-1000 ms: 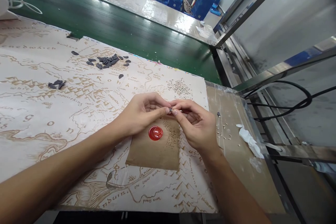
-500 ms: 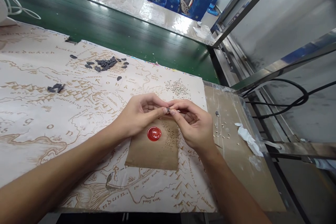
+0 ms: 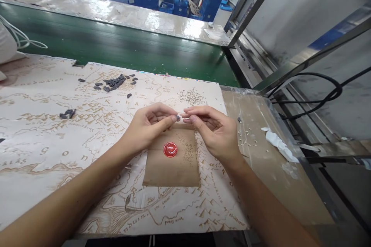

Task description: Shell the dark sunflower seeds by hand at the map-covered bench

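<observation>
Above the upper edge of the brown kraft paper [image 3: 171, 166], 2 hands meet at the fingertips. Left hand [image 3: 147, 125] and right hand [image 3: 211, 131] come in from opposite sides, about equally near. Pale sliver [image 3: 180, 117], possibly a seed, sits between the 2 sets of fingertips [image 3: 175, 117]; long axis too small to read. Both thumbs and forefingers nearly closed; which hand has hold, cannot tell. Red round disc [image 3: 170, 149] lies on the paper just below the hands. Pale seeds [image 3: 191, 96] form a heap on the printed map sheet [image 3: 34, 185], dark seed pieces [image 3: 114, 83] farther left.
</observation>
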Demonstrator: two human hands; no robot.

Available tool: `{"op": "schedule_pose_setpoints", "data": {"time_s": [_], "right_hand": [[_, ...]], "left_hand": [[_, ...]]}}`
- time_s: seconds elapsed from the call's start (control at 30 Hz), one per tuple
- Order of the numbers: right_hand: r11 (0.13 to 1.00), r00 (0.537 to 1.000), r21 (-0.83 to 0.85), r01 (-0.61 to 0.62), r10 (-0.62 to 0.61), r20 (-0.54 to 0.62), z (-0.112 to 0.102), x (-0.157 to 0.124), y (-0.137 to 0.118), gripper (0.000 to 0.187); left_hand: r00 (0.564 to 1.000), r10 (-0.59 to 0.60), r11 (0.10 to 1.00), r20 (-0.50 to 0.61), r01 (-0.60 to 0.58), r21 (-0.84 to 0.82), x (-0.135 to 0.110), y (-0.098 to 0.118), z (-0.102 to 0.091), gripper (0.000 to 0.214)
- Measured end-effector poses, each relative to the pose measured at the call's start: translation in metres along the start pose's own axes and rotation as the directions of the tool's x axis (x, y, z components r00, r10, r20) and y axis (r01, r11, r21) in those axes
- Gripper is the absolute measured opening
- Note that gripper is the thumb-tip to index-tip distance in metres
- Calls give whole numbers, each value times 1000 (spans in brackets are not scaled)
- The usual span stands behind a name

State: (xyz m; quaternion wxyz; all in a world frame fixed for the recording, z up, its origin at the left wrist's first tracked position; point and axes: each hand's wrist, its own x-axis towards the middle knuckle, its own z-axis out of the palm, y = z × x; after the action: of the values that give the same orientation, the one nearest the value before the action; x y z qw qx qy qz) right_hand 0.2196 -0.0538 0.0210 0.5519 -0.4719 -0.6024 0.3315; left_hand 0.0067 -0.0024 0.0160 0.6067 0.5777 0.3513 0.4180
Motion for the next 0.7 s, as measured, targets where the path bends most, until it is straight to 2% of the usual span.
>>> {"op": "schedule_pose_setpoints", "data": {"time_s": [0.07, 0.17, 0.23, 0.3, 0.37, 0.47, 0.57, 0.7], "right_hand": [[1000, 1000, -28, -13, 13, -26, -5, 4, 5, 8], [967, 998, -248, 50, -59, -31, -19, 12, 20, 10], [902, 994, -421, 92, -106, -9, -29, 18, 33, 14], [845, 995, -529, 86, -99, 3, -39, 23, 44, 21], [807, 997, -587, 59, -73, -1, -44, 26, 52, 27], [783, 997, -619, 60, -72, 6, -46, 27, 55, 31], [770, 995, -632, 91, -90, 32, -42, 26, 52, 29], [760, 995, -643, 93, -90, 37, -35, 26, 51, 22]], "left_hand": [[999, -23, 1000, -48, 23, 6, 2, 0, -3, 22], [994, -67, 997, -82, 70, 42, 5, -1, -11, 28], [993, -69, 988, -96, 81, 128, 6, 0, -21, 29], [991, -29, 956, -132, 66, 285, 8, 3, -35, 27], [982, 21, 872, -189, 74, 483, 11, 10, -52, 26], [961, 27, 681, -275, 184, 709, 11, 23, -77, 25], [942, -5, 541, -335, 284, 791, 2, 30, -101, 28], [906, 11, 476, -424, 368, 799, -24, 18, -143, 24]]}}
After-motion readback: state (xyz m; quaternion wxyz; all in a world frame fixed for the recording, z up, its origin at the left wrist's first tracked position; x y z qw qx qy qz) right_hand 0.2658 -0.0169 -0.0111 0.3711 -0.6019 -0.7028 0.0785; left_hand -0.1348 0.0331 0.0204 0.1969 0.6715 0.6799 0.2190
